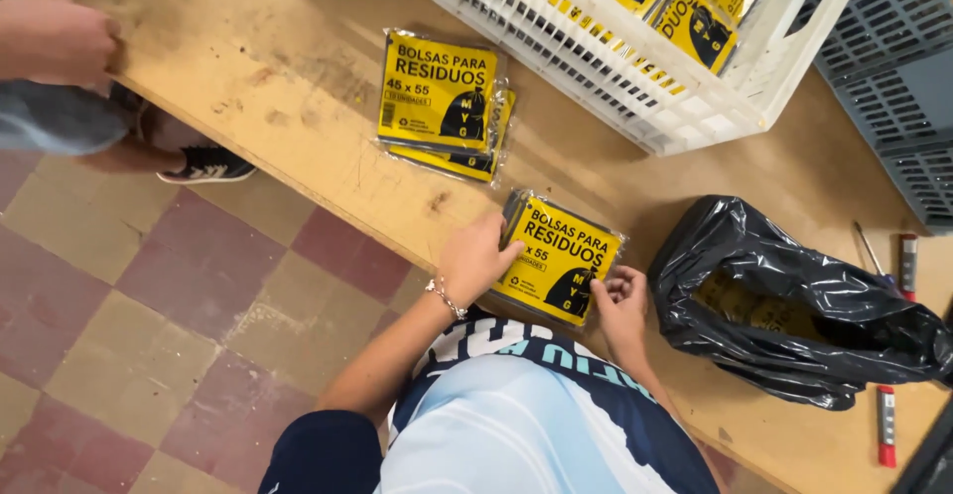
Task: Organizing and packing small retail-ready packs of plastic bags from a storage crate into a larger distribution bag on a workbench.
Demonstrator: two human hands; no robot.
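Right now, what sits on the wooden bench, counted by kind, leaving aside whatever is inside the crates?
Stacks of yellow packets: 2, one loose, one under both hands
Black plastic bags: 1
Crates: 2, white and grey
Red markers: 2
Total: 7

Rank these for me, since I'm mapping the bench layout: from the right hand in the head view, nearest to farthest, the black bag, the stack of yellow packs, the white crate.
From the right hand:
1. Black bag, just to its right on the bench.
2. Stack of yellow packs, up and to the left, near the bench edge.
3. White crate, at the top, farther back on the bench; close to the stack's range, but slightly farther.
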